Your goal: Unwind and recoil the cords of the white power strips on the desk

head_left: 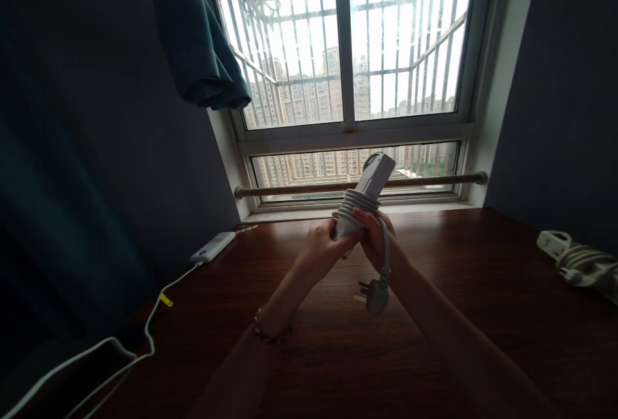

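A white power strip (378, 173) is held up at a tilt above the wooden surface, its far end pointing toward the window. Its cord (356, 205) is wound several times around the middle of the body. My left hand (324, 242) grips the near end, thumb along the side. Around the strip and the lower turns of cord, my right hand (376, 229) is closed. From beside the right hand a loose length of cord hangs down to a three-pin plug (375, 297), which dangles free in the air. The fingers behind the strip are partly hidden.
On the left of the brown wooden surface (309, 354) lies a white device (213, 247) with a cable (153, 316). Another power strip (554, 243) with coiled cord is at the right. Behind are a metal rail (299, 190), a barred window and a teal curtain (193, 52).
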Tool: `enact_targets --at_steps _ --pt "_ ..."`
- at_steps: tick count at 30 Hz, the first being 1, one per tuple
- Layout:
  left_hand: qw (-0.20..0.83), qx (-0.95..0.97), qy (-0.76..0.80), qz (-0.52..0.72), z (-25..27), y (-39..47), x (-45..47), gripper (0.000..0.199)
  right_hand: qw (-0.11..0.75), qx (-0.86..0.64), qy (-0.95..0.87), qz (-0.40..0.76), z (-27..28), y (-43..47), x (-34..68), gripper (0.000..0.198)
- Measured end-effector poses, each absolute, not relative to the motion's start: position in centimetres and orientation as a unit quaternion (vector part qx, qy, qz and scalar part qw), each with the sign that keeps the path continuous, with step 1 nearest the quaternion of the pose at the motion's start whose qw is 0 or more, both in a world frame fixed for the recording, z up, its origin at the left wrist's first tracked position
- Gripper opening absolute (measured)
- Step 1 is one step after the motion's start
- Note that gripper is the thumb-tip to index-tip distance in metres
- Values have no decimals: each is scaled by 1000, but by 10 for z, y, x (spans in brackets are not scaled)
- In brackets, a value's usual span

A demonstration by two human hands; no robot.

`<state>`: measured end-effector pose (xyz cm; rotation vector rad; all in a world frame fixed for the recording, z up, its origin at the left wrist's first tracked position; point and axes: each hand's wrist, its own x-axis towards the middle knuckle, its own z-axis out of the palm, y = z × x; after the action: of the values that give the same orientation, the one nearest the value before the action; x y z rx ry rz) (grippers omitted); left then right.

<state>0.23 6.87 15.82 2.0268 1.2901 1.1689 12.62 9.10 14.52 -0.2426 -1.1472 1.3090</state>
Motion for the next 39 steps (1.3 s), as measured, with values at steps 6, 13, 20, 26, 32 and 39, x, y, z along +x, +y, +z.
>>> enact_targets --at_steps 6,13,20,26,32,39 --pt "315 724 440 428 160 70 2 38 655 -128 -483 567 148 90 128 16" --pt "300 707 469 436 156 75 6 37 654 -133 -487 564 148 96 127 18" --pt "202 753 481 401 168 65 -4 39 631 -151 -571 504 142 103 127 29" --pt "209 763 474 386 165 61 -3 35 628 -220 -579 472 144 93 126 34" --pt "416 675 410 450 165 76 -10 30 643 -218 -592 434 148 91 129 37" --pt "692 518 251 435 167 72 -9 33 587 -114 -568 566 154 85 130 42"
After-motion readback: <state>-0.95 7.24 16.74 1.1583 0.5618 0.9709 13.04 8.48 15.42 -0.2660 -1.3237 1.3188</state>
